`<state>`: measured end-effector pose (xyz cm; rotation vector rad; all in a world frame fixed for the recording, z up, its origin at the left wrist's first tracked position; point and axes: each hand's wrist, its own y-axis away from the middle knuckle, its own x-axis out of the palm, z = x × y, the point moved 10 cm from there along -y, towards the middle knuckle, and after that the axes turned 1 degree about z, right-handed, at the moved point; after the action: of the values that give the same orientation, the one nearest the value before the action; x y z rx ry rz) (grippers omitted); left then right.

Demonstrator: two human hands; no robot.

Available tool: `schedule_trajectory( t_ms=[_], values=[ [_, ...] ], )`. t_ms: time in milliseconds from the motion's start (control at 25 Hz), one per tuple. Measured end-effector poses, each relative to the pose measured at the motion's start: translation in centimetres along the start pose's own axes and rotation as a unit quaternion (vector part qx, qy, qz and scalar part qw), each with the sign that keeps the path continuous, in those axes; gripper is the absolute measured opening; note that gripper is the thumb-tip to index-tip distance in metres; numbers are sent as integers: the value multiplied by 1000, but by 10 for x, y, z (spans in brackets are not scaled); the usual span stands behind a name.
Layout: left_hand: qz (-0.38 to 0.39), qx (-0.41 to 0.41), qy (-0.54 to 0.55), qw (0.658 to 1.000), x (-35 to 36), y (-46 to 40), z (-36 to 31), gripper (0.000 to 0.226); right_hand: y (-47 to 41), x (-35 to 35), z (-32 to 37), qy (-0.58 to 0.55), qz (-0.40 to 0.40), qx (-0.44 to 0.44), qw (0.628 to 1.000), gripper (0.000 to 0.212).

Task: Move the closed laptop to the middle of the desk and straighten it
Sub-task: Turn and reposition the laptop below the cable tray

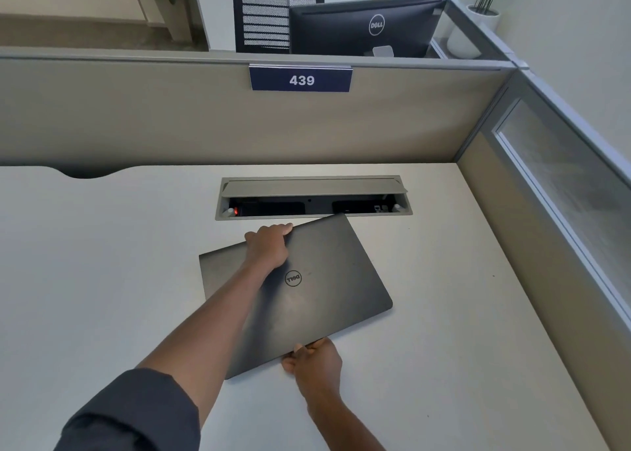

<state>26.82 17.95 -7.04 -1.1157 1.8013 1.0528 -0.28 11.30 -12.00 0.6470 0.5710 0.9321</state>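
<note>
A closed dark grey laptop point(327, 286) with a round logo lies on the white desk point(102, 280), turned at an angle to the desk's edges. My left hand point(268, 247) reaches across the lid and grips its far edge. My right hand point(314, 360) grips the near edge, fingers curled under it. The laptop's far corner almost touches the cable box. My left forearm hides part of the lid.
An open cable box point(314, 198) with sockets is sunk into the desk behind the laptop. A beige partition point(170, 119) with a sign reading 439 bounds the back, and a glazed partition point(563, 194) bounds the right. A monitor point(368, 24) and chair stand beyond.
</note>
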Motion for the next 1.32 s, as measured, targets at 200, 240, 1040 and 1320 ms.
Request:
schedule_trajectory(
  t_ms=[200,240,1040,1320],
  values=[
    [-13,52,-38,998,19,24,-7,57,-1,-3,-3,-40,22,32,998,17],
    [-14,53,-37,998,25,33,-7,58,-1,-6,-1,-7,23,27,999,15],
    [-92,-108,82,987,49,232,83,79,-41,-104,117,454,-39,-264,850,86],
    [-17,-74,166,983,53,234,95,103,-38,-100,109,468,-29,-268,841,87]
  ],
)
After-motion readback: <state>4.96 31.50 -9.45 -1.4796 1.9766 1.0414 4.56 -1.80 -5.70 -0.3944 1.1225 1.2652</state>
